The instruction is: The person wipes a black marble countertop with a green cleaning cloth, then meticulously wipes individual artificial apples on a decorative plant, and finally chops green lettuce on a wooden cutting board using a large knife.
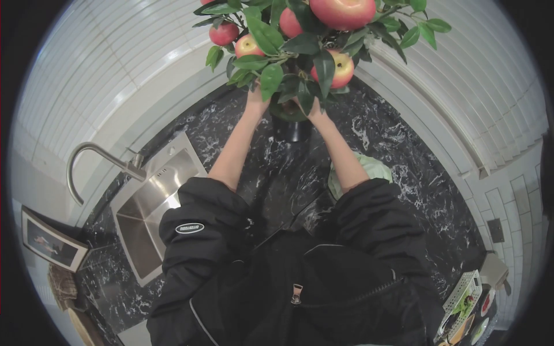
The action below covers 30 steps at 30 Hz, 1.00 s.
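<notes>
Potted apple plant (294, 52) gripped from both sides, left hand (255, 102) and right hand (316, 111) under leaves; keep pot (291, 128) upright over desk (398, 161), sink (153, 207) left.

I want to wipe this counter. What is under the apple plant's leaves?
Under the leaves both hands, left hand and right hand, reach in around a dark pot on the black marble counter. The foliage hides the fingers and their grip.

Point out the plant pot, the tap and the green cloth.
plant pot (292, 130): head view, on its dark front wall below the leaves.
tap (92, 151): head view, on the curved metal spout.
green cloth (375, 168): head view, on the part showing right of the forearm.
</notes>
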Each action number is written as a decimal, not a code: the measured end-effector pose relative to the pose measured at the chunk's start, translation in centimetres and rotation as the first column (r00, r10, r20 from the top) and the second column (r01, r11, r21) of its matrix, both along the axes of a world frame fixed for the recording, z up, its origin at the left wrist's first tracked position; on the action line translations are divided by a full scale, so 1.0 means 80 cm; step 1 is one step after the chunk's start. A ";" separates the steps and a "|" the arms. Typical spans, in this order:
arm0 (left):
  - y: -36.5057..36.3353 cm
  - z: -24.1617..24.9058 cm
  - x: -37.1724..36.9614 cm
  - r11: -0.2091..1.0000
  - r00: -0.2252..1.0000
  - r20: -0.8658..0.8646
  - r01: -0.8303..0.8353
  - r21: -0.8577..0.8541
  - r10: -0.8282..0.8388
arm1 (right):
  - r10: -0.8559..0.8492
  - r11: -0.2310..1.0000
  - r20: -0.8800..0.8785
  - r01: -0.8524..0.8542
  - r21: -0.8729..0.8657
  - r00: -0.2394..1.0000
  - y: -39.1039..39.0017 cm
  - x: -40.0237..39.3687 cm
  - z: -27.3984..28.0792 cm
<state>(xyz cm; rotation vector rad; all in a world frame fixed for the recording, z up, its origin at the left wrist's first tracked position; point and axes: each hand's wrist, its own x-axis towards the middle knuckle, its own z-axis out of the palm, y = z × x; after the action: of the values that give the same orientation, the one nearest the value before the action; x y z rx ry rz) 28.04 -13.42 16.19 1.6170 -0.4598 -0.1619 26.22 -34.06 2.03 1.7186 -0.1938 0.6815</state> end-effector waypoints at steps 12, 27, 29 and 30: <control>0.060 0.038 -0.120 0.906 0.963 -0.022 -0.260 -0.334 0.268 | -0.164 -0.532 0.721 -0.676 0.511 0.674 0.098 -0.139 0.195; 0.025 0.128 -0.209 0.990 0.882 0.470 0.102 -0.098 -0.044 | 0.013 -0.568 0.961 -0.789 0.235 0.278 0.142 -0.219 0.285; 0.026 0.132 -0.209 0.988 0.920 0.382 0.128 -0.089 -0.085 | 0.039 -0.579 0.970 -0.786 0.217 0.239 0.140 -0.220 0.283; 0.026 0.135 -0.210 0.987 0.930 0.356 0.133 -0.089 -0.093 | 0.047 -0.584 0.972 -0.783 0.215 0.232 0.140 -0.220 0.284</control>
<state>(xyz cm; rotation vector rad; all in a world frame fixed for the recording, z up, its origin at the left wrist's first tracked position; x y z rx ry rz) 11.26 -11.37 26.95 1.5127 -0.8250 0.0694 8.62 -22.85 24.76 3.0931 0.0999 2.7455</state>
